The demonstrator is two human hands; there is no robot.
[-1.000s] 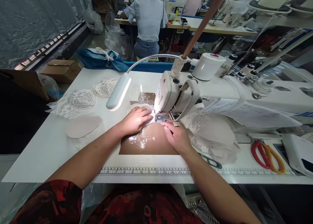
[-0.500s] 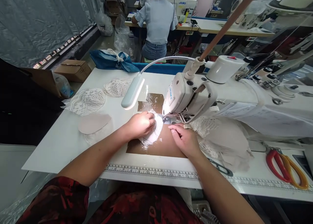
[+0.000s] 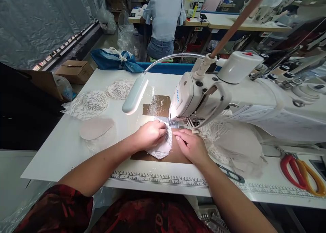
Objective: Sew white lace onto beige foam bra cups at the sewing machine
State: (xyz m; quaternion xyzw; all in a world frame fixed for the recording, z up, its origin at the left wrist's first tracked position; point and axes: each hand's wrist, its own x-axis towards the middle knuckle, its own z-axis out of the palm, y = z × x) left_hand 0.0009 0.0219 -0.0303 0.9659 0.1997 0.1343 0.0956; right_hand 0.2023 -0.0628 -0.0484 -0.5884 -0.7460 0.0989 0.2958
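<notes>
A small white lace-patterned fabric piece [image 3: 165,148] lies under the lit needle area of a white sewing machine [image 3: 184,95]. My left hand [image 3: 152,134] is closed on its left side, with curled fingers gripping the fabric from above. Just right of the piece, my right hand [image 3: 191,145] has thumb and fingers drawn together; whether anything is between them is too small to see. Both hands are over the brown-taped patch [image 3: 178,155] of the table. The machine's presser foot stands close to the fabric's upper right edge.
Lace cups [image 3: 93,104] and a beige oval piece [image 3: 96,128] lie at left. Further fabric pieces [image 3: 236,144] are heaped at right, near red-and-orange scissors [image 3: 302,175]. A lamp [image 3: 134,93] hangs above the table. A person [image 3: 164,22] sits ahead.
My left hand has shifted slightly right and down, and the lace piece has turned and slid toward me. My right hand has moved slightly left. The camera view has shifted a little.
</notes>
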